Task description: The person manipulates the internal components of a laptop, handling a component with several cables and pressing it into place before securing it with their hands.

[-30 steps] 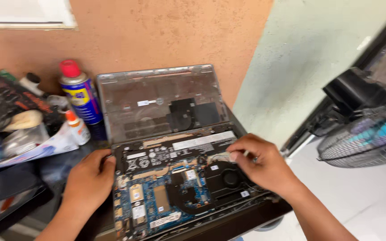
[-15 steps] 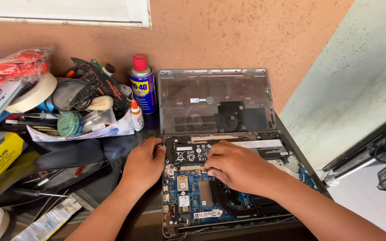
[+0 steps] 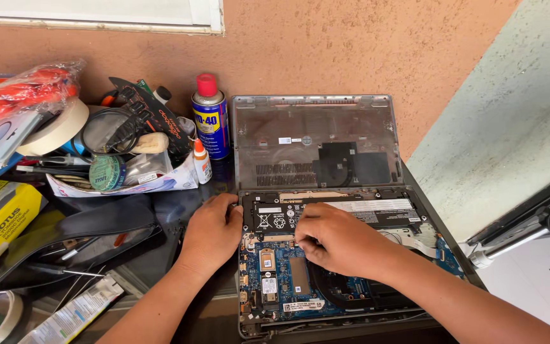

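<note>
An opened laptop [image 3: 377, 299] lies bottom-up in front of me, its blue circuit board [image 3: 281, 271] and black battery [image 3: 326, 210] exposed. The removed grey bottom cover [image 3: 313, 140] leans against the wall behind it. My left hand [image 3: 211, 232] rests on the laptop's left edge, gripping the chassis beside the battery. My right hand [image 3: 335, 239] lies over the middle of the board, fingers curled down at the seam between battery and board; whether they pinch anything is hidden.
A blue and yellow spray can with a red cap [image 3: 210, 114] and a small glue bottle [image 3: 202, 162] stand left of the cover. Tape rolls [image 3: 55, 127], a black pouch [image 3: 65, 239], packets and tools crowd the left. A grey wall slab [image 3: 510, 121] rises on the right.
The view has swung left and down, bringing the cluttered left side into sight. My right hand has moved from the laptop's right part to the middle of the board. My left hand stays on the left edge.
</note>
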